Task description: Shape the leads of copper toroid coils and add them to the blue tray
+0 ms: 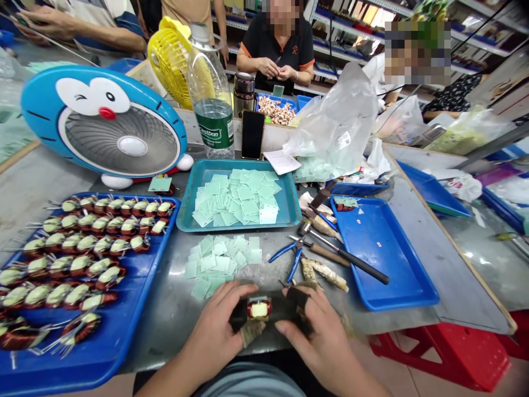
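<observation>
A small copper-wound coil (pixel 250 309) with a pale bobbin (pixel 259 310) is held at the centre of the view, on a dark strip (pixel 279 310) laid from 9 to 3 o'clock (the coil's own long axis cannot be made out). The left hand (pixel 212 325) is marginally nearer, and the fingers (pixel 233 291) are curled closely on the strip, as are those of the right hand (pixel 322 331). Loose green paper squares (pixel 215 264) are placed at 11 o'clock, blue-handled pliers (pixel 291 255) at 1 o'clock. The steel bench (pixel 159 314) is seen extending at 9 o'clock to a blue tray (pixel 93 366) of coils.
</observation>
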{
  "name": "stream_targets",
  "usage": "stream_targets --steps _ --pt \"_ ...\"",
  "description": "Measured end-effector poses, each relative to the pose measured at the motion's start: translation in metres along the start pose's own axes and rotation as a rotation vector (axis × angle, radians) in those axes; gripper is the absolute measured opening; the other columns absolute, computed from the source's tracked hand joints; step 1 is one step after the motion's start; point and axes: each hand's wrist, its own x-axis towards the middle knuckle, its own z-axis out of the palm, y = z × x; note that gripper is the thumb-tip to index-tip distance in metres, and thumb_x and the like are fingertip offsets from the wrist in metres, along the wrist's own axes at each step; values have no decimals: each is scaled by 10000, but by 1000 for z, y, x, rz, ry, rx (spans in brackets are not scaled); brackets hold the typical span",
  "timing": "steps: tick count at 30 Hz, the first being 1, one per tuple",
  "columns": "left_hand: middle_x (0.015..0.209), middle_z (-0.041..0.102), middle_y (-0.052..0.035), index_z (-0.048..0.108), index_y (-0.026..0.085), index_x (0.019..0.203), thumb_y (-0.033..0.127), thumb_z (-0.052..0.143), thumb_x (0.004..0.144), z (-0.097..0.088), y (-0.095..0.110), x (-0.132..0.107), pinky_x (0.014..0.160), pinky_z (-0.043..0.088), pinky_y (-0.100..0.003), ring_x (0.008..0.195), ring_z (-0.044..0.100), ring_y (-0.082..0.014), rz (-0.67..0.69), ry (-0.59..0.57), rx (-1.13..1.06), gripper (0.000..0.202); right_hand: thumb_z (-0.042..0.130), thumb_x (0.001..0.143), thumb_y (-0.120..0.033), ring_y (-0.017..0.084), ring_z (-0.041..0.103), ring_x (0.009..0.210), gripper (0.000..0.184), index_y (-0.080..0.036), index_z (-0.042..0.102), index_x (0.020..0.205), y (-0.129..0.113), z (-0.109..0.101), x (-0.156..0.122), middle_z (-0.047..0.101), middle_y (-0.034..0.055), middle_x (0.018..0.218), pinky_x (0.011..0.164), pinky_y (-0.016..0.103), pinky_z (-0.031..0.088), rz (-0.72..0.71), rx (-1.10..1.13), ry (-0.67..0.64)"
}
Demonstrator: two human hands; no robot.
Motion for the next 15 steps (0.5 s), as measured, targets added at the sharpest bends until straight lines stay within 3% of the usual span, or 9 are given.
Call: stream_targets --steps 7,11,15 --pt "925 684 -27 640 244 1144 258 688 902 5 7 12 756 490 -336 850 631 -229 64 -4 -82 247 616 980 -358 143 572 1034 266 -212 622 1202 -21 28 13 640 34 1163 961 284 453 -45 96 89" --pt "905 699 -32 654 219 1103 162 633 879 12 7 12 769 483 -358 836 634 -231 44 23 -77 232 579 1010 -324 129 583 966 192 -207 645 1147 -21 45 13 665 22 1067 958 282 434 -58 90 176" --pt "925 713 -43 658 213 1090 149 629 864 16 6 8 783 490 -376 858 642 -242 16 33 -77 236 594 1004 -335 126 586 958 203 -200 653 1144 -17 50 10 670 27 1049 923 265 439 -56 75 180"
